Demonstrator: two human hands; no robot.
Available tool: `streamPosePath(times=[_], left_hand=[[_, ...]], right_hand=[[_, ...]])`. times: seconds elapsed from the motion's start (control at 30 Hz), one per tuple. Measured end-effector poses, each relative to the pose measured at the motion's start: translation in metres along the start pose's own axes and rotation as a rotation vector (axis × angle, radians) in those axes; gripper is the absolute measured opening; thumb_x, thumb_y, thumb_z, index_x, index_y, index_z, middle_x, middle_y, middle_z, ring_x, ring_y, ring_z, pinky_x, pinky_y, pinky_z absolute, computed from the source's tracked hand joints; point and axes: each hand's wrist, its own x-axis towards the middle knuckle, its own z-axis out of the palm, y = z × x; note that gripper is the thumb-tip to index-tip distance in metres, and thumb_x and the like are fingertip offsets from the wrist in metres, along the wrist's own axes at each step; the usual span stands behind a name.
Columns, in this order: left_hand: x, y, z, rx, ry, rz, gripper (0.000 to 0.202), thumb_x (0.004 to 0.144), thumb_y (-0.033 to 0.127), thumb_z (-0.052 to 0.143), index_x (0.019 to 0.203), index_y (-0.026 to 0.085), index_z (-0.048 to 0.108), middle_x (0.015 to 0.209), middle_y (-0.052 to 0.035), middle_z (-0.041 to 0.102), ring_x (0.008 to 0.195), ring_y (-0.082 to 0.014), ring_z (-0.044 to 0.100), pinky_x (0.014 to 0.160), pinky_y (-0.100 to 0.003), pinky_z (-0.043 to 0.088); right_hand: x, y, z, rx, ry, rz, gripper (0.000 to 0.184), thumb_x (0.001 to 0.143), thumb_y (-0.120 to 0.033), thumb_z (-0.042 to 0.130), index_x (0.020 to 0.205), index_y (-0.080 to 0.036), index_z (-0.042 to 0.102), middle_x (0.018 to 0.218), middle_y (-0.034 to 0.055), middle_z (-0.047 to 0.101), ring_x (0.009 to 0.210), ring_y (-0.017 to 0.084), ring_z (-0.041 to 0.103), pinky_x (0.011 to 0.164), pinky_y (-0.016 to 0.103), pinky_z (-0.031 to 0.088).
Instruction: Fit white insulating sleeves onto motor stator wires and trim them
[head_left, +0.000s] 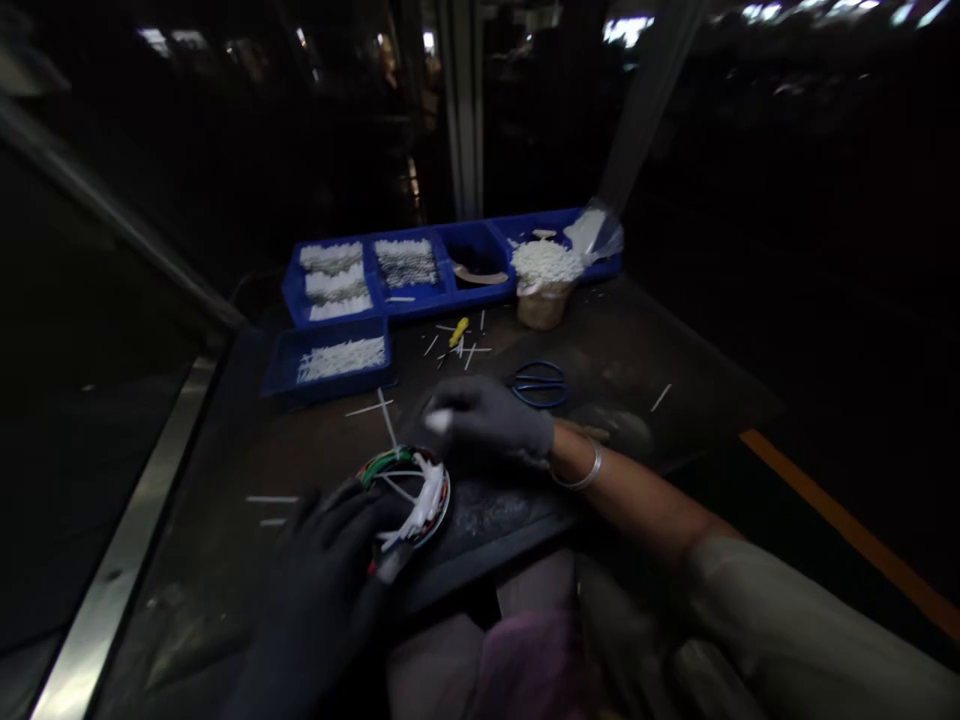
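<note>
left hand (319, 590): gloved, fingers (315, 510) curled down | right hand (487, 425): gloved, fingers (450, 400) pinched

Dark gray gloves (487, 420), a silver bangle (583, 472) and a khaki sleeve (802, 620) are worn.

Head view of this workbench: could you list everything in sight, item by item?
divided tray: one, blue, back of bench, holding white sticks
small tray: one, blue, in front of divided tray, holding white sticks
cup: one, tan, back right, heaped with white pieces
plastic bag: one, clear, behind cup
screwdriver: one, yellow handle, mid-bench
scissors: one pair, blue handles, beside right hand
loose sticks: several, white, scattered on bench
wire-wound ring: one, white, green and red wires, under left hand
white stick: one, white, in right hand
left hand: one, dark glove, on ring
right hand: one, dark glove, above ring
bangle: one, silver, right wrist
</note>
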Motion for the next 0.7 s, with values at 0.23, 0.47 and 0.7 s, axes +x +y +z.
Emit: streamPosePath(times=[0.23, 0.47, 0.7], left_hand=[[-0.005, -0.013, 0.021, -0.136, 0.040, -0.094, 0.014, 0.092, 0.036, 0.061, 0.092, 0.025, 0.068, 0.107, -0.0086, 0.072, 0.102, -0.0288, 0.068, 0.091, -0.047, 0.055], [-0.017, 0.015, 0.035, -0.029, 0.157, -0.314, 0.017, 0.094, 0.038, 0.060, 0.094, 0.024, 0.069, 0.106, -0.0100, 0.069, 0.097, -0.0300, 0.066, 0.080, -0.045, 0.054], [-0.015, 0.016, 0.021, -0.076, 0.027, -0.269, 0.035, 0.083, 0.044, 0.073, 0.112, 0.026, 0.071, 0.120, -0.0092, 0.070, 0.105, -0.0321, 0.070, 0.080, -0.043, 0.058]], right_hand=[[-0.017, 0.105, -0.150, -0.412, 1.051, 0.321, 0.023, 0.091, -0.023, 0.050, 0.100, -0.012, 0.067, 0.100, 0.0125, 0.070, 0.095, 0.022, 0.063, 0.091, 0.038, 0.053], [-0.014, 0.142, -0.187, -0.632, 1.017, 0.347, 0.024, 0.077, -0.013, 0.064, 0.099, -0.012, 0.074, 0.118, 0.0172, 0.066, 0.109, 0.028, 0.062, 0.104, 0.044, 0.048], [-0.012, 0.145, -0.197, -0.659, 0.958, 0.289, 0.019, 0.077, -0.009, 0.068, 0.094, -0.011, 0.074, 0.116, 0.0148, 0.069, 0.104, 0.024, 0.065, 0.097, 0.038, 0.051]])
